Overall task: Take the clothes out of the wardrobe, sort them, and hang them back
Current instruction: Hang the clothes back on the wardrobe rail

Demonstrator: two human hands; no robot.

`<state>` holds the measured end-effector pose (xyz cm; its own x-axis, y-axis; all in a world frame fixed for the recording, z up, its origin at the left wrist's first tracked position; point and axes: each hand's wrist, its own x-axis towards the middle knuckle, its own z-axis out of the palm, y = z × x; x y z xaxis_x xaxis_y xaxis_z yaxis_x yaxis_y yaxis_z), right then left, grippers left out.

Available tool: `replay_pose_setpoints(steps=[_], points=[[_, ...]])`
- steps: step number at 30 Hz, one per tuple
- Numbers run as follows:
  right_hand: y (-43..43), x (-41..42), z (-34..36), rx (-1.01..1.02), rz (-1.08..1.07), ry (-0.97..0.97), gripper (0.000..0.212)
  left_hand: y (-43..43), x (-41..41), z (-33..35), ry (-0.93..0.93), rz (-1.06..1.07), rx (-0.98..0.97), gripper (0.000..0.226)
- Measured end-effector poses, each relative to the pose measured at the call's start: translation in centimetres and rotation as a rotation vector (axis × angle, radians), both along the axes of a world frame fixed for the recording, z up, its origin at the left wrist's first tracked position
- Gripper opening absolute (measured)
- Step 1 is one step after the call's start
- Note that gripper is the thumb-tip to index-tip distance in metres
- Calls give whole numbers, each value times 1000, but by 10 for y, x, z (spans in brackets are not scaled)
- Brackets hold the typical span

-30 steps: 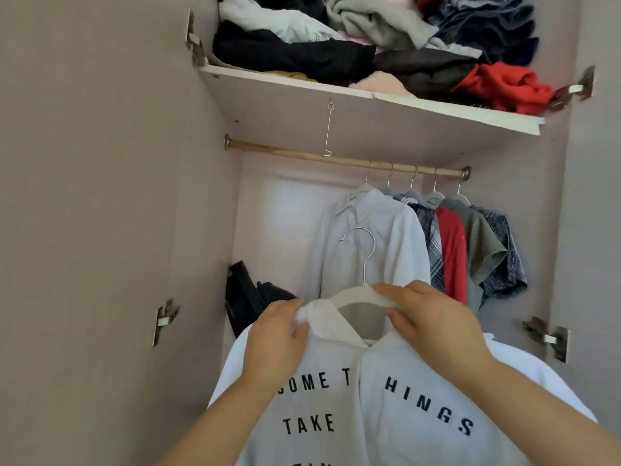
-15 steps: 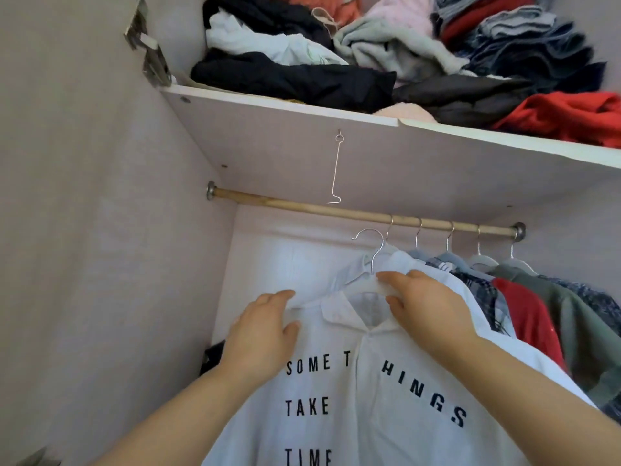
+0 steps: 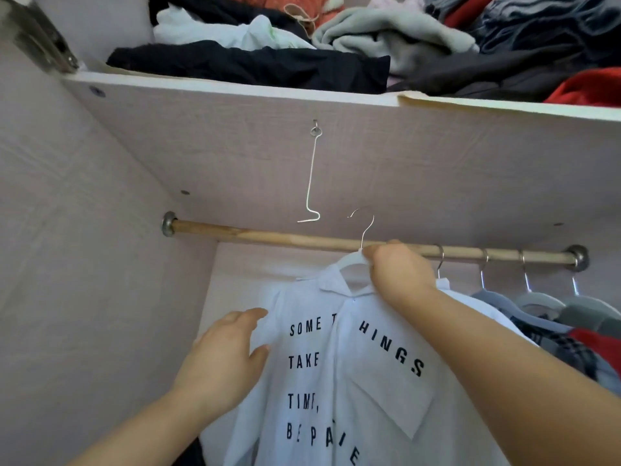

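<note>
**White shirt on hanger, held up at the rail**

Landmark: wooden rail [image 3: 268,237] running across the wardrobe under the shelf [image 3: 235,95].

- White shirt [image 3: 336,381] with black lettering ("SOME THINGS TAKE TIME...") is on a white hanger [image 3: 349,262], just below the rail, roughly mid-span.
- Hanger's metal hook [image 3: 366,227] pokes up in front of the rail, its curve above rail height. Cannot tell if it touches the rail; it does not look seated over it.
- Right hand [image 3: 400,274] is right at the rail, fingers [image 3: 373,252] closed around the hanger at the base of the hook, at the shirt collar. It carries the shirt.
- Left hand [image 3: 225,361] is well below the rail, to the left of the shirt. Fingers spread and loosely curled, thumb tip against the shirt's shoulder/sleeve edge. Touching the fabric, no firm hold on it visible.
- Right of the held shirt, along the same rail: more hangers with hanging clothes [image 3: 554,317], grey, dark patterned and red. The nearest sits just beside the right hand.
- Above the rail: a thin wire hook [image 3: 311,183] dangles from an eye under the shelf, its bent end just above the rail and left of the hanger hook.
- On top of the shelf: a heap of folded and crumpled clothes [image 3: 369,38], black, white, grey, red.
</note>
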<state>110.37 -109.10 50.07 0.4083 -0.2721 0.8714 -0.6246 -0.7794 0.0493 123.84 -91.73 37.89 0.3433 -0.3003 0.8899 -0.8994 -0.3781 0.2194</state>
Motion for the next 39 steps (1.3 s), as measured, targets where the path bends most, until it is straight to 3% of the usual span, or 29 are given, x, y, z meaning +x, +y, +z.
replay_pose_setpoints(steps=[9, 17, 20, 25, 39], points=[[-20, 29, -21, 58, -37, 106, 34, -12, 6, -10, 16, 36, 61, 52], [-5, 26, -53, 16, -62, 142, 47, -5, -13, -25, 87, 60, 148, 53], [-1, 24, -79, -91, -54, 135, 53, 7, -25, -33, 127, 87, 182, 54], [35, 6, -141, -105, 116, 231, 54, 36, -40, -62, 235, 121, 254, 55], [184, -84, -404, 356, 455, 603, 58, 171, -135, -284, 626, 145, 559, 57]])
